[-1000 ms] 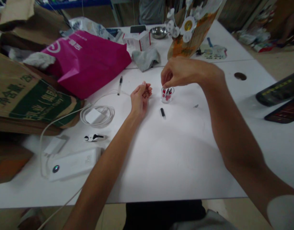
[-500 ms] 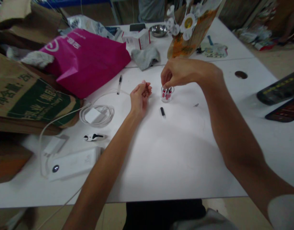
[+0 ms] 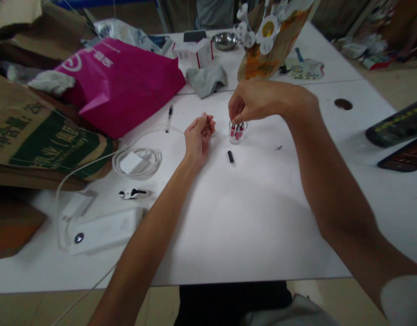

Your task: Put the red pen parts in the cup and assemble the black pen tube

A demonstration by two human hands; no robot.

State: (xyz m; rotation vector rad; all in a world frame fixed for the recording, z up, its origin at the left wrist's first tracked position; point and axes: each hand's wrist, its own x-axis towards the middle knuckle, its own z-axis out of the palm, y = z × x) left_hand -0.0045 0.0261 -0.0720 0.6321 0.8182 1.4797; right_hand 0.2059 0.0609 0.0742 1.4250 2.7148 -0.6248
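Observation:
My right hand (image 3: 241, 106) is above a small clear cup (image 3: 236, 138), its thumb and fingers pinched at the rim. Whatever the fingertips hold is hidden or too small to make out. Several small red and dark pieces (image 3: 237, 130) stand inside the cup. To the left, my left hand (image 3: 200, 131) rests on its side on the white table (image 3: 242, 217), fingers loosely curled and slightly apart, nothing visible in them. Just below the cup lies a short black piece with a clear end (image 3: 230, 157). A tiny dark sliver (image 3: 279, 148) lies to the right.
At left are a pen (image 3: 169, 118), a coiled white cable (image 3: 155, 163), small white-and-black clippers (image 3: 132, 194) and a white power bank (image 3: 106, 231). A pink bag (image 3: 127, 86), grey cloth (image 3: 208, 80) and metal bowl (image 3: 225, 41) stand behind. A dark bottle (image 3: 395, 124) is at right.
Nearly nothing differs. My right hand keeps its place at the cup's rim, and my left hand stays where it was. The view has shifted very slightly.

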